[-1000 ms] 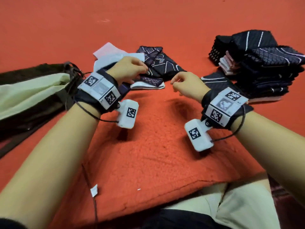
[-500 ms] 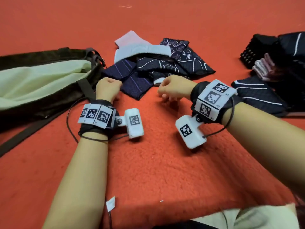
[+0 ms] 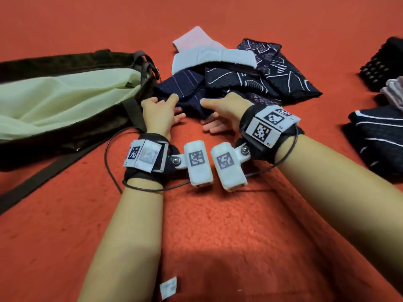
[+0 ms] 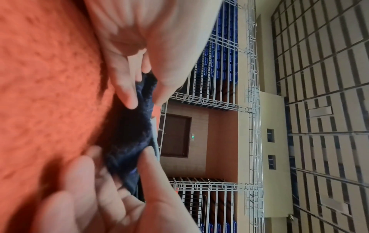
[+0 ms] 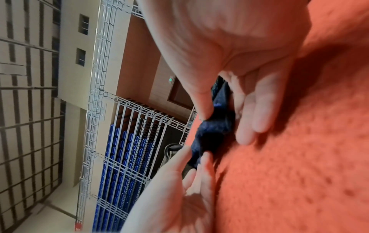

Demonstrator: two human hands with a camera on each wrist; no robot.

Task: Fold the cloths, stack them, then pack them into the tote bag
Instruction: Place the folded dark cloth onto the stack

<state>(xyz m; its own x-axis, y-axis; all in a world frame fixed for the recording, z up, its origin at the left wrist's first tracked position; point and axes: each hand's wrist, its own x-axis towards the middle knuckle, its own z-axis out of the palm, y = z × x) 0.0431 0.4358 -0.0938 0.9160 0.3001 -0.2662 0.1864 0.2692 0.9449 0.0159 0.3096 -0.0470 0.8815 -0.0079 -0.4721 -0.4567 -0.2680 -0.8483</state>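
A navy cloth with purple stripes [image 3: 185, 86] lies folded at the front of a loose pile on the orange mat. My left hand [image 3: 174, 107] pinches its near left edge, thumb on top and fingers beneath. My right hand [image 3: 206, 113] pinches the near right edge the same way. The left wrist view shows the cloth [image 4: 127, 135] caught between thumb and fingers of both hands, and so does the right wrist view, with the cloth [image 5: 213, 130]. The tote bag [image 3: 54, 62], dark brown with pale green lining, lies open on its side to the left.
Behind the striped cloth lie a white cloth [image 3: 209, 56], a pink one [image 3: 192, 38] and navy patterned ones [image 3: 279, 70]. Dark folded cloths [image 3: 379, 136] sit at the right edge. A bag strap [image 3: 43, 177] runs across the mat at the left.
Both hands went from loose fists on the mat forward to the striped cloth and took hold of its near edge. The wrists have come closer together.
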